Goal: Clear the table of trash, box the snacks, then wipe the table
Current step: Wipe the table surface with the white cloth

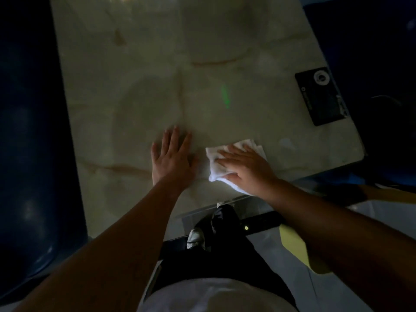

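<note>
Nearest the camera: pale shirt front [216, 296] at the bottom edge, then dark trousers [227, 251] and a light shoe [195, 238] below the table's near edge.
Left hand: left hand [172, 159] lies flat on the table, fingers spread, palm down, holding nothing; it sits just inside the near edge, toward the middle.
Why it lies so: likely a brace, taking the person's weight while the other arm works.
Right hand: right hand [246, 168] is pressed flat, fingers together and pointing left, on top of the cloth.
Cloth: white crumpled cloth [219, 159] or paper towel, touching the tabletop near the near right corner, showing beyond the fingertips and behind the hand.
Why it is held so: an open palm keeps a wide patch of it against the surface, which suits wiping.
Table: pale marbled table [157, 64] with brownish veins; no trash or snacks show on it, so the wiping step appears to be the one in hand.
Right edge: a dark card or placard [320, 96] lies flat there, well apart from the cloth; its print is too small to read.
Hard to make out: the light is very dim; the dark blue seats [33, 131] at the sides are barely legible, a green streak [225, 95] on the tabletop may be a reflection, and whether the surface is wet cannot be told.
Hidden: part of the cloth is under the right palm; the table's far edge is cut off.
</note>
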